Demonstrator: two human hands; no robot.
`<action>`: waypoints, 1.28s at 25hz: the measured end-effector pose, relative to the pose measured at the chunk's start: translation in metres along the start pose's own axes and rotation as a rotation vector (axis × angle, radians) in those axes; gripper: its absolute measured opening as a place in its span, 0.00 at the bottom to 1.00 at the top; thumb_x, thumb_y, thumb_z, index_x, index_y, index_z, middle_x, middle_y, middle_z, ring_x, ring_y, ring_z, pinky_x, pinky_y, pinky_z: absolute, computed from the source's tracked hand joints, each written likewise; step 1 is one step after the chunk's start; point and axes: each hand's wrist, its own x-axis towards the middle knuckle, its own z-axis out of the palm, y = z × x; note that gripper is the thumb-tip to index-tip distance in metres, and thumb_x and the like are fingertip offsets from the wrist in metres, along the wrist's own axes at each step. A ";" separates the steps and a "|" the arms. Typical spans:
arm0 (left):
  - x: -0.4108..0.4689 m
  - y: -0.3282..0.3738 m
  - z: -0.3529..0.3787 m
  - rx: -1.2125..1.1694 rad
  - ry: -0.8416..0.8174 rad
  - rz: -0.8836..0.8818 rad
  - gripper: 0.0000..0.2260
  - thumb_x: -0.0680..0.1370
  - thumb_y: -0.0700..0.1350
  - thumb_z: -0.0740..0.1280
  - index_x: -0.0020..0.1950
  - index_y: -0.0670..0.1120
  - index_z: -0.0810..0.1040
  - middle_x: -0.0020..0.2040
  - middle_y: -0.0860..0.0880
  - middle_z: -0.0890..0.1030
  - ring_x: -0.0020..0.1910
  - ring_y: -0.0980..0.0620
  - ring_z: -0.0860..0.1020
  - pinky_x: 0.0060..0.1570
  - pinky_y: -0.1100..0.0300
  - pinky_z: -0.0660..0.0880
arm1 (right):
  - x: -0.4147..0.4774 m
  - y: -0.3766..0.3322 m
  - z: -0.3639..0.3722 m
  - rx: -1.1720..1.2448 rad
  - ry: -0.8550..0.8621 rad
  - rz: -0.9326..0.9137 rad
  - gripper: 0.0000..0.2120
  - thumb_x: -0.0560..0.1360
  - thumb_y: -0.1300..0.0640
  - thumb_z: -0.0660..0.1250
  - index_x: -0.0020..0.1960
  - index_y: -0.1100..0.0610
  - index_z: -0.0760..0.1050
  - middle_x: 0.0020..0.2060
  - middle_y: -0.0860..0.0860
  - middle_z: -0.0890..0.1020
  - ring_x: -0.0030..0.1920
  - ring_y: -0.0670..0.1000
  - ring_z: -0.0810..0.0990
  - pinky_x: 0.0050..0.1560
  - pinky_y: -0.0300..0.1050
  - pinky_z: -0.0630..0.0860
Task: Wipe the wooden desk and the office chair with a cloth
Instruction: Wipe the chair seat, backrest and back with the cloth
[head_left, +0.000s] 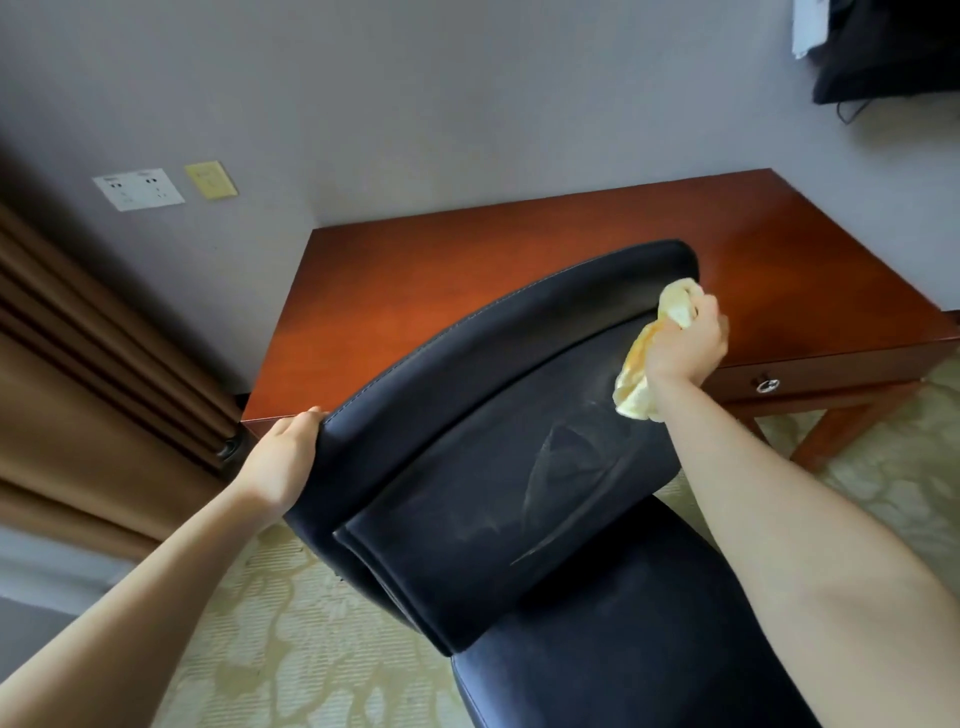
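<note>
With the left hand (284, 457) gripping the chair (498, 441) back's left edge to steady it and the right hand (685, 345) bunching the yellow cloth (636, 379) against its upper right edge, in front of the desk (519, 260), overlapping strokes across the streaked panel would probably clean best.

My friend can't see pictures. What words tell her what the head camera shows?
A person's right hand holds a yellow cloth against the black office chair, while the left hand grips its backrest edge. A wooden desk stands behind.
</note>
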 end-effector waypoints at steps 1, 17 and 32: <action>-0.001 0.000 0.000 0.021 -0.001 0.014 0.21 0.83 0.50 0.50 0.68 0.42 0.70 0.71 0.42 0.68 0.69 0.46 0.65 0.61 0.58 0.59 | 0.002 0.004 -0.001 -0.044 -0.011 0.031 0.13 0.76 0.67 0.59 0.58 0.60 0.74 0.55 0.57 0.76 0.56 0.56 0.74 0.52 0.43 0.70; -0.026 0.003 -0.005 -0.015 -0.002 0.040 0.16 0.83 0.45 0.48 0.38 0.48 0.68 0.42 0.53 0.71 0.50 0.52 0.65 0.45 0.64 0.56 | -0.237 -0.069 -0.006 0.261 -0.381 -0.641 0.05 0.69 0.66 0.64 0.44 0.64 0.76 0.39 0.56 0.74 0.39 0.56 0.72 0.41 0.54 0.72; -0.040 0.002 -0.012 0.029 -0.062 0.057 0.15 0.82 0.45 0.45 0.47 0.42 0.68 0.58 0.36 0.75 0.51 0.43 0.71 0.54 0.52 0.65 | -0.097 -0.077 -0.003 -0.213 -0.302 -0.699 0.08 0.77 0.56 0.61 0.54 0.47 0.75 0.55 0.45 0.73 0.55 0.50 0.73 0.55 0.48 0.66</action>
